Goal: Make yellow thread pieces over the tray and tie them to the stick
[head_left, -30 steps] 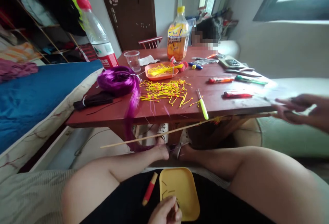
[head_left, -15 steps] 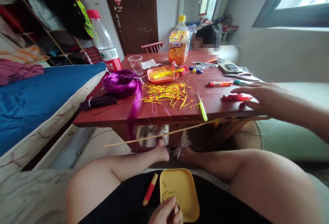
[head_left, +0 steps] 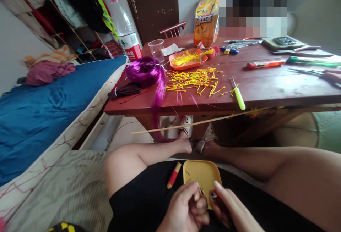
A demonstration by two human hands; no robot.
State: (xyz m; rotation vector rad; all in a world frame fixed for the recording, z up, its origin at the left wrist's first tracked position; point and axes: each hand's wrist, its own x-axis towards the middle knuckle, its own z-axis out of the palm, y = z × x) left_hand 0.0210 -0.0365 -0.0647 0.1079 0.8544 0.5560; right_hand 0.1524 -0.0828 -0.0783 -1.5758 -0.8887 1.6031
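My left hand (head_left: 188, 207) is closed above the yellow tray (head_left: 204, 171) on my lap, its thumb and forefinger pinching a thin dark strand (head_left: 200, 189). Facing it from the right, my right hand (head_left: 230, 203) is closed, thumb uppermost; a small shiny end shows by the thumb, and the rest of what it holds is hidden. Short dark pieces (head_left: 188, 172) lie in the tray. Left of the tray, a red-and-tan stick-like piece (head_left: 174, 176) rests on the black cloth over my lap.
On the red table (head_left: 181, 104) are purple fibres (head_left: 145, 70), yellow knotted cords (head_left: 193, 80), an orange tray (head_left: 189, 63), a green-handled awl (head_left: 239, 97), cutters and bottles. A thin wooden stick (head_left: 186, 125) runs along the near edge. A blue bed (head_left: 39, 118) is at left.
My right hand has come back from the table's right side to meet my left hand over the tray. The red object it was reaching at has gone from the table. The view has shifted.
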